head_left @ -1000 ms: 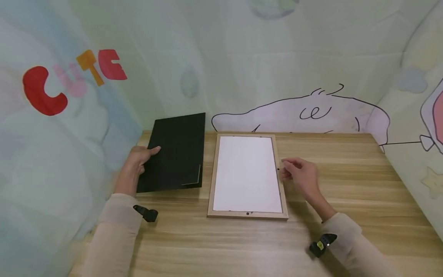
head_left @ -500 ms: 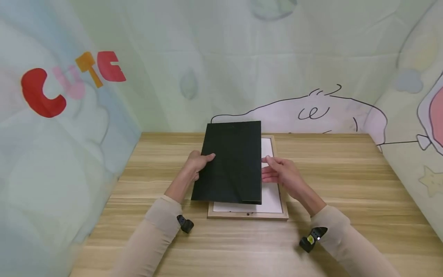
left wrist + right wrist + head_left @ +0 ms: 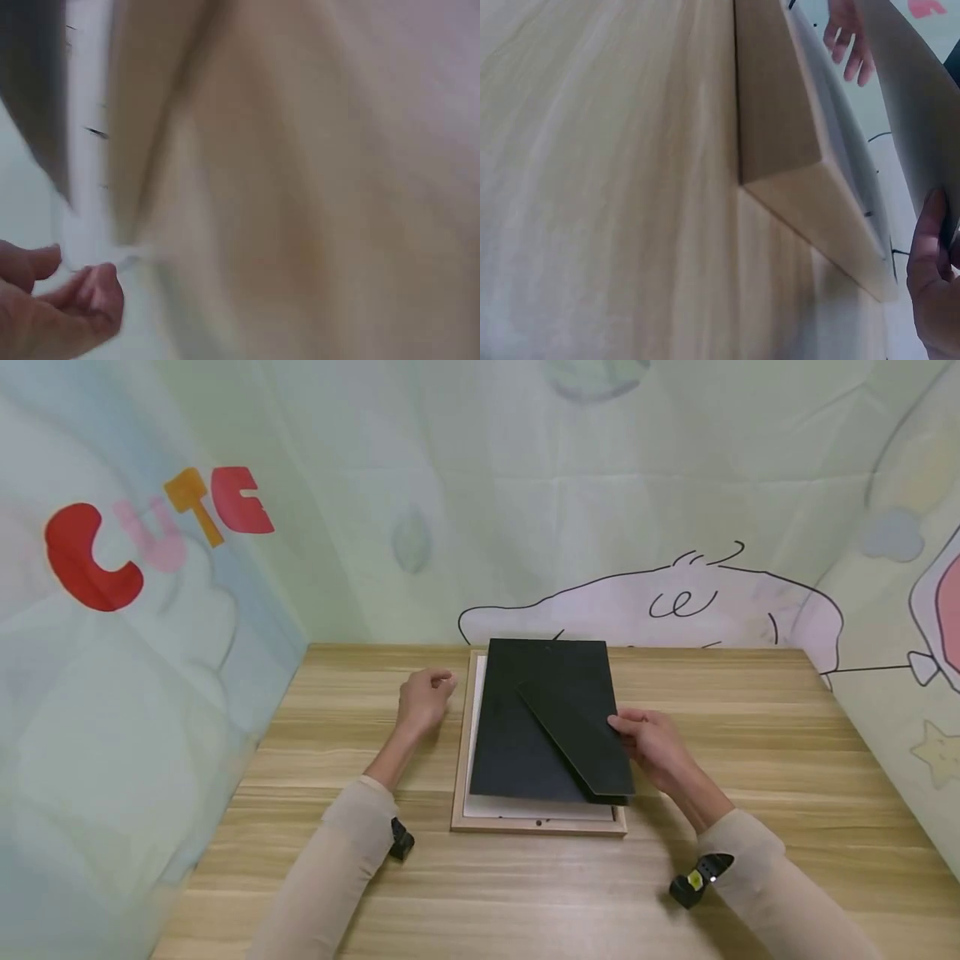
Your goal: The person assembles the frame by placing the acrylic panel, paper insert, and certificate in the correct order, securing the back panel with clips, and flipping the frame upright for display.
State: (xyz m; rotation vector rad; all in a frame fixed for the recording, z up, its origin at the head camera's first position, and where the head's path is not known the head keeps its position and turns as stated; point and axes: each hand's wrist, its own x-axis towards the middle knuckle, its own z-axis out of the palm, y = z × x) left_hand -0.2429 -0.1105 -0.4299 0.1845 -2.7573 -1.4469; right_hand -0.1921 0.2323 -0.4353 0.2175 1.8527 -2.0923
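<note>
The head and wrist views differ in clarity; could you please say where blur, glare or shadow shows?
Head: mostly crisp, pale sheen on the light wood-grain table, shadow beside the beige-sleeved right forearm; left wrist: rectangular pale-wood frame smeared, left hand clearer; right wrist: table blurred, frame edges sharper.

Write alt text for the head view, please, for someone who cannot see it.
A person's right hand holds a black board by its right edge, over a wooden frame with a white sheet inside. The left hand, holding nothing, is left of the frame. The frame lies on a wood-grain table before a pale cartoon backdrop.
</note>
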